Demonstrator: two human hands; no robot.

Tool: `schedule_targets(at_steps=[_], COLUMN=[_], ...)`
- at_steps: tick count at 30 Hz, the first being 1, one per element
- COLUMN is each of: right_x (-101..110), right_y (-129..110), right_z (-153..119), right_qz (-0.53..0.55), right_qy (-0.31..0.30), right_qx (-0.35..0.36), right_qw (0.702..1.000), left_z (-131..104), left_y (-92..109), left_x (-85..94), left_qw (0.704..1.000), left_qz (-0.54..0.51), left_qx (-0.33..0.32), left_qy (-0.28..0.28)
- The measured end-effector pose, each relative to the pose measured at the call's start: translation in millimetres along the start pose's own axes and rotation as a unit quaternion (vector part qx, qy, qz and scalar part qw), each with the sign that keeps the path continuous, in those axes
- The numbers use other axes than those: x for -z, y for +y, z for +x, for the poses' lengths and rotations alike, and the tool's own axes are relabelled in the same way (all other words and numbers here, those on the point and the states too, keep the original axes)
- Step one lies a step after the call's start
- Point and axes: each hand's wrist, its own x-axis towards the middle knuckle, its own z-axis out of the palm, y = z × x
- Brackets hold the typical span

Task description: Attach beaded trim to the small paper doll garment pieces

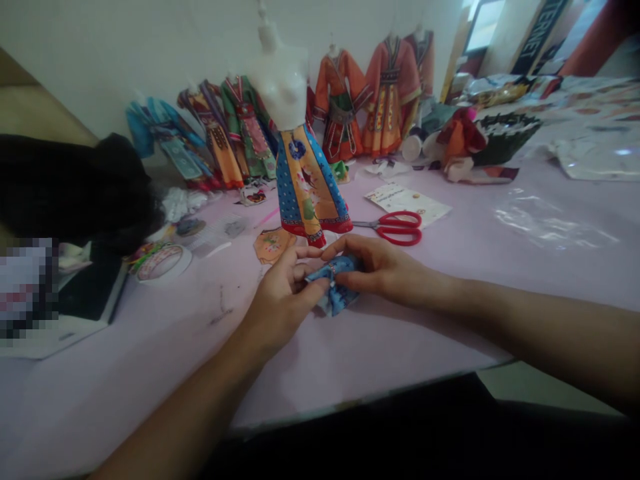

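Observation:
A small piece of blue patterned fabric is held just above the table between both hands. My left hand pinches its left edge, thumb on top and fingers curled behind. From the other side my right hand grips the upper right part, its thumb pressed on the cloth. Just beyond the hands stands a white doll mannequin wearing a blue and orange skirt. Red-handled scissors lie right of the skirt, and an orange embroidered fabric piece lies to its left.
Several small dressed figures, one in a red robe, line the wall. A tape roll and a dark-covered item lie left. A printed card, clear plastic and a dark green basket are to the right.

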Motion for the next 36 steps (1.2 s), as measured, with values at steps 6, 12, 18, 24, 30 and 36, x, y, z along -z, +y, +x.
schedule_targets(at_steps=[6,12,18,24,30,36], right_x=[0.5,1.2,-0.1,-0.9,-1.0,1.2], right_y=[-6.5,-4.8,-5.9,-3.4,1.0,-1.1], right_z=[0.3,-0.4,-0.5,-1.2,-1.8,-1.7], right_qz=[0.025,0.036,0.031,0.025,0.017,0.013], right_qy=[0.0,-0.002,-0.015,-0.009,-0.032,-0.013], right_qx=[-0.028,-0.011,-0.018,-0.009,0.008,0.004], right_qw=[0.999,0.999,0.999,1.0,0.999,1.0], left_z=[3.1,2.3,2.7,1.6,1.0,-2.4], left_y=[-5.9,-6.8,-4.6,-5.1,-4.2,1.9], left_x=[5.2,2.0,1.4,-1.9,-2.1,-2.7], left_qw=[0.999,0.998,0.998,0.999,1.0,1.0], left_qz=[-0.012,-0.047,-0.057,-0.032,0.007,-0.008], left_qx=[-0.025,-0.021,-0.029,-0.011,-0.006,-0.001], left_qy=[0.039,0.027,0.019,0.027,0.021,0.018])
